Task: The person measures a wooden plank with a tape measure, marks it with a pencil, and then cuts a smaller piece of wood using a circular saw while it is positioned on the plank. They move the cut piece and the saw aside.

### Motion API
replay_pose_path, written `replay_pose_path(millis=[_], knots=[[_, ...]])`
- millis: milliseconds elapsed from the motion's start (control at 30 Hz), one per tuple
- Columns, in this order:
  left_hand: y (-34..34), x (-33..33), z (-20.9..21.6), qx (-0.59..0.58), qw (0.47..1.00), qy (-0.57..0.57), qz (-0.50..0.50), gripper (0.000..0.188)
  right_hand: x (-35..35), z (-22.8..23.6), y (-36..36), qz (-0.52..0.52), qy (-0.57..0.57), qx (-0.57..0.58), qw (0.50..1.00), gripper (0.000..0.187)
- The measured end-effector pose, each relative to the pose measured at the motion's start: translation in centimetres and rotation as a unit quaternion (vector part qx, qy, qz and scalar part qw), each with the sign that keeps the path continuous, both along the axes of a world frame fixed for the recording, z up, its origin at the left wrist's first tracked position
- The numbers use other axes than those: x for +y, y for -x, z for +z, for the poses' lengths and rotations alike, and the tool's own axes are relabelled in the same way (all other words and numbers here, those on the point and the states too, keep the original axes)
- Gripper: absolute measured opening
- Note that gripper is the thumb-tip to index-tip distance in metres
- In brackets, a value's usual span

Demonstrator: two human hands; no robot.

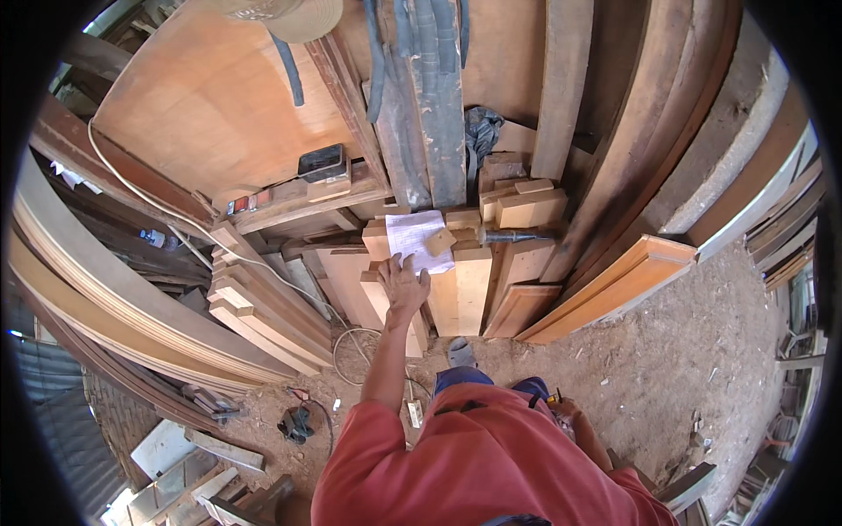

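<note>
Left hand [406, 287], spread, touches paper [408, 232] partly under 1 block [440, 242]; right hand [570, 412], grip unclear.

Your left hand [403, 289] has the small wood block [440, 243] on the paper [406, 230] just ahead to its right. Farther right, stacked blocks [531, 209] and a dark pointed tool [517, 236] crowd your path; upright boards [436, 114] wall off the far side. Leaning planks [267, 302] and a white cable [254, 261] hem your left. You could pass over the dirt floor [675, 351] at right.

The sheet [412, 234] is matt paper, the block [440, 243] wood.
</note>
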State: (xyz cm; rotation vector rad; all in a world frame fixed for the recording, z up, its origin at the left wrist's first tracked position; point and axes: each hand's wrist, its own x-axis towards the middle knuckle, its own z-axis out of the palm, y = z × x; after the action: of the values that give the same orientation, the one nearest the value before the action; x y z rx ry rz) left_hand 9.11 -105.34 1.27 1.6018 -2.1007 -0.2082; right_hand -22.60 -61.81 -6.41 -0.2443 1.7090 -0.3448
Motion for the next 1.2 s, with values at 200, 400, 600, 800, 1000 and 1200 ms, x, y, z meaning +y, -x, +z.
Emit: replay_pose_path(millis=[200, 400, 600, 800, 1000, 1200], knots=[[4.4, -3.8, -2.2, -0.083, 0.993, -0.083, 0.015, 0.059, -0.2, -2.5, 1.4, 0.041, -0.052, 0.056, 0.996, 0.036], [5.6, -3.1, -2.4, -0.077, 0.988, -0.137, 0.004, 0.061, -3.1, 0.7, 2.8, 0.081, -0.043, 0.115, 0.989, 0.052], [4.9, -2.0, -2.8, -0.057, 0.992, -0.108, 0.012, 0.061, -1.7, -3.6, 4.3, 0.124, -0.054, 0.162, 0.977, 0.059], [3.7, -4.0, -1.8, -0.079, 0.99, -0.119, 0.018, 0.059, -3.3, -0.6, 3.7, 0.13, -0.044, 0.149, 0.979, 0.059], [4.1, -5.0, -0.9, -0.112, 0.983, -0.145, 0.006, 0.061, -5.7, 4.0, 2.4, 0.11, -0.051, 0.129, 0.984, 0.059], [4.8, -5.5, -0.7, -0.132, 0.98, -0.152, -0.007, 0.061, -3.6, 0.8, 2.8, 0.118, -0.053, 0.167, 0.977, 0.063]])
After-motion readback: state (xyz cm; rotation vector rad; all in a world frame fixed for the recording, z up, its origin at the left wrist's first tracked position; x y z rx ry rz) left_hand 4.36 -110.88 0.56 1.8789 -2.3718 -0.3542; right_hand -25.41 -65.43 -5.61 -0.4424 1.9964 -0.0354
